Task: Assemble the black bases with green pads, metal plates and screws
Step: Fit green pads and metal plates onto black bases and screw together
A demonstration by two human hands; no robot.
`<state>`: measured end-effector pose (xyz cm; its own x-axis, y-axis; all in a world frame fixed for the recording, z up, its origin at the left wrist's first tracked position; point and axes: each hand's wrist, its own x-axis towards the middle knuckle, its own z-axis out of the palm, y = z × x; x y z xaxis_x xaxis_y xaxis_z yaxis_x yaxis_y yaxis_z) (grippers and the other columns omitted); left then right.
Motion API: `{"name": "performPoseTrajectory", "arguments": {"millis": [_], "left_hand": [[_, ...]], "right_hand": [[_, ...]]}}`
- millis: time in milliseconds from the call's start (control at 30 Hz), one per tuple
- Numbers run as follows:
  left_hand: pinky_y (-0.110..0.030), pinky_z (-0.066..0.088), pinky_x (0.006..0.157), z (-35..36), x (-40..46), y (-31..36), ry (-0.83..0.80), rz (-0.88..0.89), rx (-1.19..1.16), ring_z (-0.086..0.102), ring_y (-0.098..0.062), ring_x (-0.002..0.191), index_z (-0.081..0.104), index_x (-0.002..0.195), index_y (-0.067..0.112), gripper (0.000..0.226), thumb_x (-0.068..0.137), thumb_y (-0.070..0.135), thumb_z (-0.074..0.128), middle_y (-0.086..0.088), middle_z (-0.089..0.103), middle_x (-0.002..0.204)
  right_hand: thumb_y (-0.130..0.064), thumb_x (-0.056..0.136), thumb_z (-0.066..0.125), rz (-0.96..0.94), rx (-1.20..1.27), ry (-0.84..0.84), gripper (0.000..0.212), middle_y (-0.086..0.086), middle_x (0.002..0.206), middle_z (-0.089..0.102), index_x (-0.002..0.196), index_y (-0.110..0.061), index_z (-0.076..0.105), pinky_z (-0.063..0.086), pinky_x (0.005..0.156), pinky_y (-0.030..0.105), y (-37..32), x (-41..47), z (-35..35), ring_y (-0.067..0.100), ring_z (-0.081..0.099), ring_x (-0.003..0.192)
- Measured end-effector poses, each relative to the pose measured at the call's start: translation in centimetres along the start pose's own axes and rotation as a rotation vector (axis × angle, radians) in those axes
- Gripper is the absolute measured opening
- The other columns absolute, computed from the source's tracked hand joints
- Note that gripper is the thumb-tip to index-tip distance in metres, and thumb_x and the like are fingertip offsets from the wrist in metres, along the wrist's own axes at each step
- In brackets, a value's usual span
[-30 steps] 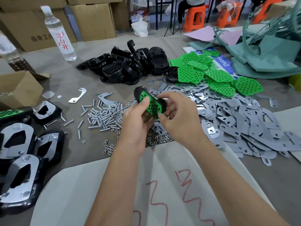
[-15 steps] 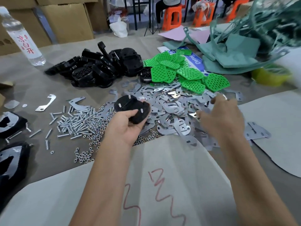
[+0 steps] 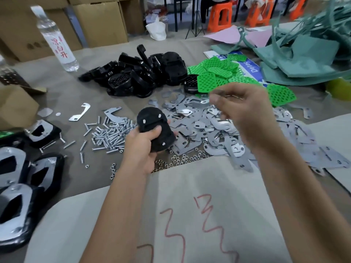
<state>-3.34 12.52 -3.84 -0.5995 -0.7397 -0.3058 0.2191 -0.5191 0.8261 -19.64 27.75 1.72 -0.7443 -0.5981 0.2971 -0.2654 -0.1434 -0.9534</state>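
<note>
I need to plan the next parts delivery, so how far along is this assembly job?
Done: several black bases with metal plates fitted lie at the left edge. In hand: the left hand grips a black base with three screw ends poking out; the right hand, blurred, is raised over the plate pile, and whether it holds a plate is unclear. Left: heaps of bare bases, green pads and screws.
</note>
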Motion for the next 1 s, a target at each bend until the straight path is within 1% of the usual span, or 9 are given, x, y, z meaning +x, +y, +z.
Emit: {"name": "performPoseTrajectory", "arguments": {"millis": [100, 200, 300, 433, 500, 567, 667, 833, 1000], "left_hand": [[-0.049, 0.061, 0.072, -0.6, 0.1, 0.4, 0.047, 0.066, 0.022, 0.075, -0.047, 0.094, 0.062, 0.127, 0.0, 0.031, 0.097, -0.006, 0.058, -0.02, 0.076, 0.114], [-0.06, 0.059, 0.088, -0.5, 0.2, 0.2, 0.109, 0.119, 0.005, 0.07, -0.051, 0.107, 0.063, 0.123, 0.0, 0.03, 0.095, -0.008, 0.061, -0.028, 0.071, 0.121], [-0.06, 0.059, 0.091, -0.2, 0.4, 0.0, 0.134, 0.179, -0.024, 0.07, -0.048, 0.108, 0.068, 0.112, 0.007, 0.024, 0.095, -0.009, 0.063, -0.028, 0.072, 0.12], [-0.04, 0.064, 0.073, -0.3, 1.0, -0.1, 0.176, 0.223, -0.048, 0.077, -0.025, 0.084, 0.07, 0.094, 0.015, 0.025, 0.094, -0.009, 0.065, -0.005, 0.079, 0.089], [-0.042, 0.063, 0.077, -0.3, 1.2, -0.2, 0.182, 0.229, -0.048, 0.076, -0.021, 0.081, 0.07, 0.093, 0.018, 0.026, 0.093, -0.008, 0.066, -0.001, 0.079, 0.085], [-0.045, 0.062, 0.082, -0.2, 1.1, -0.1, 0.189, 0.242, -0.053, 0.075, -0.02, 0.081, 0.07, 0.093, 0.018, 0.027, 0.092, -0.009, 0.066, 0.001, 0.079, 0.084], [-0.058, 0.058, 0.096, 0.1, 1.0, -0.1, 0.203, 0.25, -0.064, 0.072, -0.029, 0.091, 0.07, 0.097, 0.014, 0.024, 0.092, -0.009, 0.066, -0.004, 0.078, 0.092], [-0.063, 0.053, 0.1, 0.2, 1.0, -0.3, 0.225, 0.284, -0.023, 0.071, -0.041, 0.11, 0.071, 0.103, 0.012, 0.021, 0.093, -0.007, 0.068, -0.011, 0.077, 0.103], [-0.065, 0.052, 0.1, 0.3, 0.9, -0.4, 0.244, 0.294, 0.008, 0.072, -0.038, 0.105, 0.07, 0.1, 0.012, 0.02, 0.093, -0.007, 0.068, -0.014, 0.077, 0.103]], "right_hand": [[0.0, 0.092, 0.073, 0.026, 0.238, -0.128, 0.018, -0.007, 0.069, 0.062, 0.091, -0.017, 0.079, 0.045, 0.053, 0.024, 1.4, 0.0, 5.6, 0.009, 0.05, 0.058], [-0.007, 0.101, 0.064, 0.149, 0.402, -0.177, 0.019, -0.01, 0.065, 0.05, 0.099, -0.02, 0.077, 0.035, 0.048, 0.022, 3.6, -1.0, 8.1, 0.009, 0.038, 0.057], [-0.018, 0.106, 0.058, 0.212, 0.511, -0.196, 0.022, -0.006, 0.061, 0.042, 0.104, -0.024, 0.078, 0.031, 0.047, 0.021, 4.9, -2.0, 8.6, 0.011, 0.034, 0.056], [-0.033, 0.098, 0.063, 0.21, 0.606, -0.31, 0.025, 0.0, 0.086, 0.07, 0.11, -0.018, 0.079, 0.048, 0.058, 0.023, 4.7, -2.4, 8.6, 0.012, 0.058, 0.073], [-0.034, 0.097, 0.063, 0.234, 0.651, -0.33, 0.029, 0.005, 0.092, 0.073, 0.105, -0.012, 0.08, 0.051, 0.06, 0.022, 4.6, -2.6, 8.8, 0.012, 0.061, 0.075], [-0.015, 0.096, 0.067, 0.176, 0.543, -0.275, 0.015, 0.009, 0.086, 0.073, 0.103, -0.012, 0.081, 0.052, 0.059, 0.022, 4.7, -2.7, 9.2, 0.014, 0.062, 0.067], [0.0, 0.091, 0.075, 0.05, 0.356, -0.203, 0.029, 0.01, 0.076, 0.073, 0.113, -0.02, 0.077, 0.059, 0.06, 0.028, 5.1, -3.0, 9.7, 0.021, 0.066, 0.065], [-0.01, 0.085, 0.083, 0.083, 0.147, -0.068, 0.017, 0.008, 0.071, 0.076, 0.098, -0.016, 0.074, 0.064, 0.059, 0.04, 5.5, -3.2, 10.7, 0.025, 0.074, 0.056], [-0.012, 0.082, 0.087, 0.183, 0.122, -0.069, 0.015, 0.007, 0.067, 0.073, 0.082, -0.012, 0.072, 0.059, 0.051, 0.034, 5.6, -3.2, 10.9, 0.03, 0.073, 0.056]]}}
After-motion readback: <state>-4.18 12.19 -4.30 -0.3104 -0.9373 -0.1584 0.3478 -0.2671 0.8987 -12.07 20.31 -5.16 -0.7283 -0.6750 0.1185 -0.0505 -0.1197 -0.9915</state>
